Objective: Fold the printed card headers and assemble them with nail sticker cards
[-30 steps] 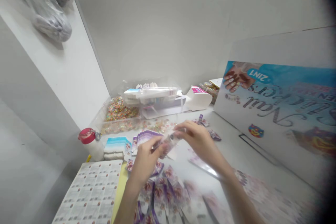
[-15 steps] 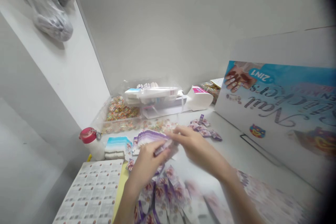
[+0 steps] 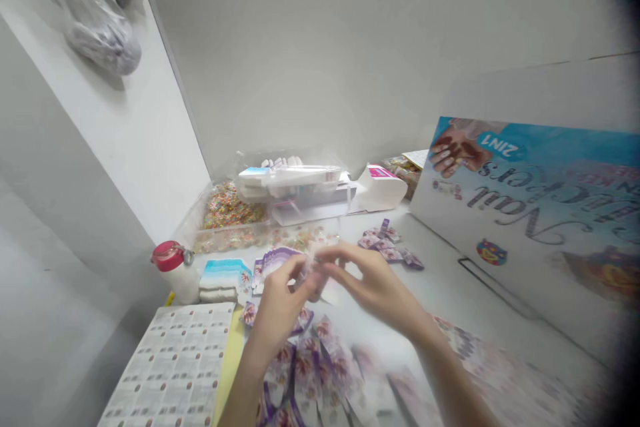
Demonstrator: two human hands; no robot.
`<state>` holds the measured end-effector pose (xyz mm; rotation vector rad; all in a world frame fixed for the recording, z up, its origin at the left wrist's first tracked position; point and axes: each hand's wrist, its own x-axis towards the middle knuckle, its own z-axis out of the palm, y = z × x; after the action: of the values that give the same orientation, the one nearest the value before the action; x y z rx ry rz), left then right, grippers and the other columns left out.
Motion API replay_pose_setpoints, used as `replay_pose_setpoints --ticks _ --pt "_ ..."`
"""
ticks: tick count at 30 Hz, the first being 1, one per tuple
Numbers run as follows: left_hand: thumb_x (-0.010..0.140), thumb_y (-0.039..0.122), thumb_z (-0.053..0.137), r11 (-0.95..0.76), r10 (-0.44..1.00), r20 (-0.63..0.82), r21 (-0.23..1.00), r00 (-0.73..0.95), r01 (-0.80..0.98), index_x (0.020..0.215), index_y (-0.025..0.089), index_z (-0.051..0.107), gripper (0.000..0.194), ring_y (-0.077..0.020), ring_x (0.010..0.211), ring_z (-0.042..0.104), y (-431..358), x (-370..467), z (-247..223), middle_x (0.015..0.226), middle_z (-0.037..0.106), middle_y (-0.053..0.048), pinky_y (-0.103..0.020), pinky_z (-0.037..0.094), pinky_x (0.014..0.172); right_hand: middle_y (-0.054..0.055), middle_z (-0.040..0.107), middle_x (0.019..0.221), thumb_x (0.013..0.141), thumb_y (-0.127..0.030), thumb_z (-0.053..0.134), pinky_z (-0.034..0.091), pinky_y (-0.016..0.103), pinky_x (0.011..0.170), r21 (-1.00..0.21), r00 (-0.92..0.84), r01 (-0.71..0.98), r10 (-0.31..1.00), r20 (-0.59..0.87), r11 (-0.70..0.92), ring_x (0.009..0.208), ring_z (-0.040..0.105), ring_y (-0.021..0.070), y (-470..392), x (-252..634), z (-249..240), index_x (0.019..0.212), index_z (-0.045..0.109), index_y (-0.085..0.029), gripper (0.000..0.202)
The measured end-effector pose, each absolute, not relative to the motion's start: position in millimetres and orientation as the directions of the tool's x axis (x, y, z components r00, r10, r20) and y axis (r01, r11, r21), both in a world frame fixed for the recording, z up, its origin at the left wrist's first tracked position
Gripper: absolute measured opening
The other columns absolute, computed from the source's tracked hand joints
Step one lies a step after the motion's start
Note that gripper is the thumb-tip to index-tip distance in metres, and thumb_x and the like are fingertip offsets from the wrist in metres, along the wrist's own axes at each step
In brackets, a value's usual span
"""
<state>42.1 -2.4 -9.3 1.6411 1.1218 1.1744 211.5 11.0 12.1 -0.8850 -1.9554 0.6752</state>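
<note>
Both hands meet over the middle of the table, around a small purplish printed card point(image 3: 312, 285) that is blurred and partly covered by fingers. My left hand point(image 3: 280, 297) grips it from the left between thumb and fingers. From the right, my right hand point(image 3: 363, 277) pinches at its upper edge; whether anything else is between those fingertips is too blurred to tell. Just behind my left hand is a fanned stack of purple-and-white cards point(image 3: 280, 256). Below the hands lie many purple printed pieces with a hand picture point(image 3: 307, 367), overlapping in a loose heap.
At left stand a red-lidded bottle point(image 3: 175, 270), a blue-and-white card stack point(image 3: 225, 277) and a sticker sheet point(image 3: 170, 367). Behind are a clear tray of colourful bits point(image 3: 233, 237) and a white box point(image 3: 383, 187). A large display box point(image 3: 525, 213) stands right, near small purple packets point(image 3: 387, 243).
My right hand has shifted slightly left and down, its fingers closer to my left hand. The card has turned and moved a little left between them.
</note>
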Motion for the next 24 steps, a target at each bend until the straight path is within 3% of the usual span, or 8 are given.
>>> replay_pose_setpoints --ticks 5,9,11,13,15,18,20,24 --pt "0.082 0.046 0.059 -0.251 0.967 0.233 0.942 0.107 0.223 0.096 0.018 0.064 0.031 -0.0151 0.07 0.055 -0.5 43.1 -12.7 0.081 0.061 -0.001 -0.023 0.045 0.059 0.003 0.065 0.095 0.092 -0.028 0.048 0.044 0.037 0.087 -0.76 -0.391 0.318 0.809 0.44 0.567 0.096 0.059 0.0201 5.1 205.6 13.1 0.114 0.051 -0.025 0.023" --pt "0.083 0.043 0.058 -0.286 0.957 0.266 0.929 0.112 0.237 0.093 0.017 0.064 0.028 -0.0153 0.072 0.056 -3.8 40.8 -8.1 0.078 0.059 0.0 -0.023 0.046 0.062 0.004 0.062 0.097 0.09 -0.03 0.052 0.044 0.036 0.085 -0.84 -0.318 0.178 0.838 0.443 0.512 0.094 0.058 0.0202 10.6 207.2 9.6 0.108 0.056 -0.026 0.02" --pt "0.083 0.041 0.059 -0.294 0.954 0.272 0.932 0.126 0.21 0.098 0.019 0.063 0.027 -0.0152 0.073 0.057 -6.7 40.0 -6.6 0.079 0.059 0.0 -0.023 0.047 0.063 0.003 0.061 0.091 0.085 -0.032 0.059 0.046 0.031 0.075 -0.929 -0.27 0.001 0.895 0.355 0.369 0.083 0.058 0.0174 14.5 208.2 6.7 0.103 0.057 -0.026 0.019" --pt "0.082 0.038 0.063 -0.297 0.951 0.276 0.941 0.144 0.163 0.113 0.022 0.056 0.035 -0.0147 0.073 0.059 -9.6 39.6 -7.5 0.083 0.061 0.0 -0.024 0.049 0.065 0.001 0.058 0.093 0.075 -0.029 0.071 0.046 0.028 0.07 -0.963 -0.259 -0.196 0.937 0.233 0.185 0.08 0.058 0.0155 18.3 208.2 3.2 0.104 0.057 -0.027 0.032" --pt "0.081 0.035 0.065 -0.339 0.934 0.319 0.933 0.16 0.122 0.121 0.026 0.048 0.044 -0.0144 0.075 0.061 -11.7 39.1 -10.6 0.088 0.062 0.001 -0.025 0.051 0.066 0.001 0.057 0.097 0.066 -0.024 0.078 0.046 0.028 0.07 -0.932 -0.335 -0.363 0.933 0.134 0.004 0.082 0.058 0.0152 21.7 207.0 -0.5 0.108 0.056 -0.029 0.048" --pt "0.083 0.032 0.063 -0.446 0.888 0.415 0.882 0.199 0.153 0.112 0.026 0.056 0.03 -0.0133 0.074 0.062 -11.6 36.9 -15.7 0.091 0.064 0.0 -0.023 0.052 0.065 0.0 0.059 0.087 0.065 -0.024 0.078 0.046 0.03 0.068 -0.865 -0.515 -0.462 0.853 0.08 -0.198 0.076 0.059 0.0156 24.3 203.9 -3.8 0.107 0.057 -0.029 0.047" --pt "0.085 0.031 0.06 -0.465 0.877 0.425 0.868 0.225 0.173 0.104 0.025 0.061 0.02 -0.0123 0.068 0.061 -9.5 34.7 -17.5 0.085 0.064 0.001 -0.022 0.051 0.062 -0.001 0.06 0.077 0.067 -0.025 0.077 0.045 0.027 0.061 -0.878 -0.539 -0.446 0.835 0.11 -0.172 0.066 0.057 0.0132 23.5 202.4 -2.9 0.096 0.062 -0.026 0.032" --pt "0.086 0.032 0.06 -0.434 0.896 0.415 0.894 0.156 0.111 0.099 0.023 0.062 0.016 -0.0111 0.063 0.059 -4.3 31.8 -17.5 0.076 0.06 0.002 -0.021 0.05 0.058 0.001 0.062 0.078 0.075 -0.027 0.072 0.043 0.023 0.055 -0.95 -0.421 -0.252 0.863 0.279 0.184 0.064 0.055 0.01 18.2 203.2 5.6 0.081 0.071 -0.021 0.009"
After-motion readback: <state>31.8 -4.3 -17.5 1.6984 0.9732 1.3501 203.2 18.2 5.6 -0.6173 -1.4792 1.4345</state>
